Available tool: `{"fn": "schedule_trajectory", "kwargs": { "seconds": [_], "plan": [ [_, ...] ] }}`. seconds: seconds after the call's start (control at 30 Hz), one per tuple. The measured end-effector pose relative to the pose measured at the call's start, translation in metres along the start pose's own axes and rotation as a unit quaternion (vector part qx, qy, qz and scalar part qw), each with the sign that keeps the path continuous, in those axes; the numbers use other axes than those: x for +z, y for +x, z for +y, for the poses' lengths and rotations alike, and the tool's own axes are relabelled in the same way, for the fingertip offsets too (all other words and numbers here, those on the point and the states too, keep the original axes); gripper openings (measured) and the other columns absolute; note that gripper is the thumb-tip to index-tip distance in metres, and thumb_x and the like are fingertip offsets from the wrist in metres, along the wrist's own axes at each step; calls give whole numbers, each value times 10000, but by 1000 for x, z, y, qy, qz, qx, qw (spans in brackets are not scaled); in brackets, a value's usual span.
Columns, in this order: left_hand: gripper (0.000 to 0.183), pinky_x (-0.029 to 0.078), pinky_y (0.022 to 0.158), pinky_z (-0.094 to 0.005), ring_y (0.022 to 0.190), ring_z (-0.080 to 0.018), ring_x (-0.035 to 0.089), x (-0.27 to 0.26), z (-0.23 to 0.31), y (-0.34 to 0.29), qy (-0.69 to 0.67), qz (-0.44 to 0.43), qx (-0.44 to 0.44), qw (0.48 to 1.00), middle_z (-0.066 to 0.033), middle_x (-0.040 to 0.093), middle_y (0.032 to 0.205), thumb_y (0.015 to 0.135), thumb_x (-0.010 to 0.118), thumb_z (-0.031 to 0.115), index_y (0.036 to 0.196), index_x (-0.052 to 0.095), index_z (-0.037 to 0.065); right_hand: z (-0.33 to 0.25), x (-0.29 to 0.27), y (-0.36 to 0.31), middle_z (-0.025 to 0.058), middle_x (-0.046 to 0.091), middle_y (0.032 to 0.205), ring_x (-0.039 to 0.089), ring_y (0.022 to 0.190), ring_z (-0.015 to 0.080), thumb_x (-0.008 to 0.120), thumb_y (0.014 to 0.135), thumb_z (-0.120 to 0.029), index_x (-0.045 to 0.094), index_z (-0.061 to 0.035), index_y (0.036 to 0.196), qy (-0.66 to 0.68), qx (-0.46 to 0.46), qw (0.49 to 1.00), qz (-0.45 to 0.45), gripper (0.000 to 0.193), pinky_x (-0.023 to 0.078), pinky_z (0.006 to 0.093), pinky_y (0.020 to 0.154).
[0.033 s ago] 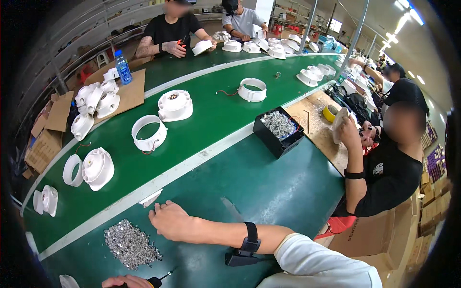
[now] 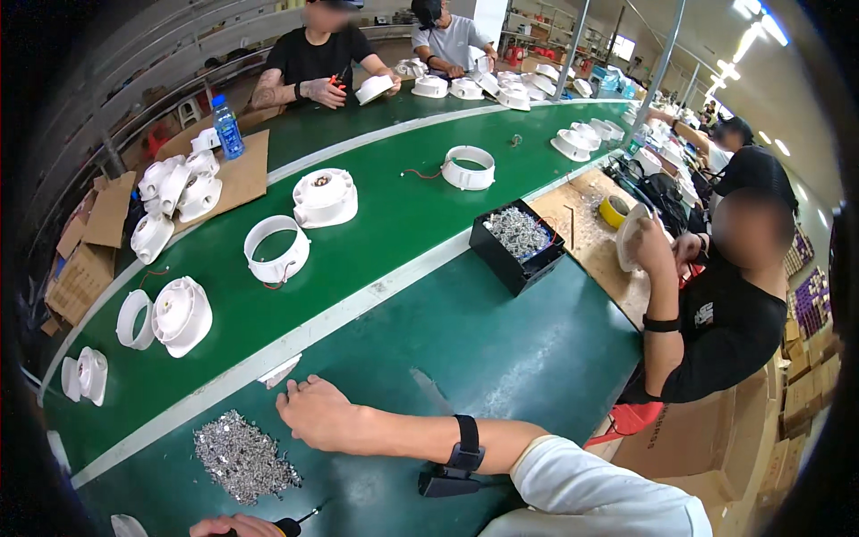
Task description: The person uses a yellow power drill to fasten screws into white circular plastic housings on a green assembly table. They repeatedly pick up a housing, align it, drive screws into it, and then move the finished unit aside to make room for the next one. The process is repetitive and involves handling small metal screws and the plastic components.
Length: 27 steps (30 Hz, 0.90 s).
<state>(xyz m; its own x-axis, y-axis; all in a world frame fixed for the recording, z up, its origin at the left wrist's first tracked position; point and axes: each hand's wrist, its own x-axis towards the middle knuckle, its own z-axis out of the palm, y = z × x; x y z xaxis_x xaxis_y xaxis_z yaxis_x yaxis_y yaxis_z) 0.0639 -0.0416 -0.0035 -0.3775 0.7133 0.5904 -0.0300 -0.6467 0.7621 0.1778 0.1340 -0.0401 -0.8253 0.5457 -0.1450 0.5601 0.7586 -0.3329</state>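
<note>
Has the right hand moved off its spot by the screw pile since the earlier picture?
No. The right hand lies flat on the green table, right of the screw pile, as before.

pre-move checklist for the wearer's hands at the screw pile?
1. Right hand free and flat on the green table: ok.
2. Screw pile close beside right hand: ok.
3. Left hand on the screwdriver: cannot tell, mostly cut off at the edge.
4. White housing in hand: not ok; nearest white housing lies on the belt, apart.
5. Wrist strap on right forearm: ok.
</note>
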Motion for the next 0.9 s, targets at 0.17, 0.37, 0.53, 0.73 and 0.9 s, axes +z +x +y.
{"fn": "schedule_trajectory", "kwargs": {
  "seconds": [0.17,0.37,0.53,0.73,0.9],
  "plan": [
    [609,407,399,-258,499,-172,467,2,2,2,9,2,7,1000,-88,500,695,848,535,555,1136,418,31,-1,5,6,320,480,1239,531,1129,365,634,798,-258,447,107,1218,-11,6,1000,-3,587,369,443,994],
    [625,386,369,-246,467,-160,442,2,1,3,20,-6,13,1000,-75,484,674,851,513,574,1142,420,29,1,9,6,336,500,1201,553,1093,376,634,790,-243,464,124,1192,-13,-5,1000,15,571,379,449,980],
    [618,373,357,-243,451,-153,426,3,2,5,28,-7,17,999,-75,487,675,858,504,569,1141,421,26,2,9,4,348,508,1179,560,1080,382,626,792,-231,460,134,1191,-11,-12,999,32,566,382,459,976],
    [576,357,343,-237,425,-145,404,4,3,8,33,-6,29,999,-79,491,667,882,482,536,1120,417,15,1,7,6,340,513,1181,557,1084,384,615,800,-234,463,125,1199,-3,-19,999,31,557,387,459,972],
    [560,351,336,-235,406,-143,390,5,4,9,50,3,35,998,-81,484,644,884,482,525,1089,413,8,0,8,8,331,517,1181,544,1103,382,599,813,-239,464,118,1203,-13,-25,999,21,546,388,454,979]
  ]
}}
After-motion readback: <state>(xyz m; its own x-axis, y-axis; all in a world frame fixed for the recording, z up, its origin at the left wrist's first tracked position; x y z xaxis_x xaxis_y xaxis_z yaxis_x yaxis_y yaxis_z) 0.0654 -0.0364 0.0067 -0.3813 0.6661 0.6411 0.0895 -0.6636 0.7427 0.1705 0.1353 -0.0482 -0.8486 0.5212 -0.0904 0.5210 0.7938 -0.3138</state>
